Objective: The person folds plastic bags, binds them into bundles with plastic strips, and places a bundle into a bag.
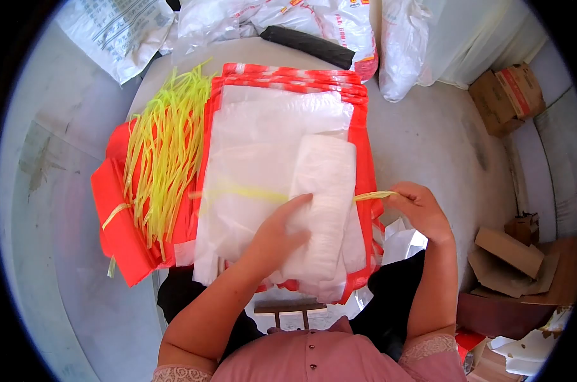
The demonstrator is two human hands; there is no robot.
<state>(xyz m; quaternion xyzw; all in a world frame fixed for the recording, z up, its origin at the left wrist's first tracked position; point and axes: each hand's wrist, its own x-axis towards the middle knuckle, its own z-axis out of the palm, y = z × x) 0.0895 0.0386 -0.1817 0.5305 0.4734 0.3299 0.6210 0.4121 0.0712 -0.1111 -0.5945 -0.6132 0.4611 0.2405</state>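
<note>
A folded bundle of white plastic bags [323, 204] lies on a stack of clear plastic bags [250, 146] with red edges. My left hand [279, 239] is at the bundle's left side, slightly blurred, its fingers apart and touching or just over the plastic. A yellow plastic strip [374, 195] passes under the bundle and sticks out on its right. My right hand [419, 207] pinches that right end between thumb and fingers. The strip's left part lies blurred across the clear bags.
Many loose yellow strips [167, 153] lie left of the stack, beside a tied red bundle [120, 223]. A black roll [307, 46] lies behind the stack. White sacks [282, 19] stand at the back. Cardboard boxes [508, 99] are at the right, with an opened carton [511, 261] nearer me.
</note>
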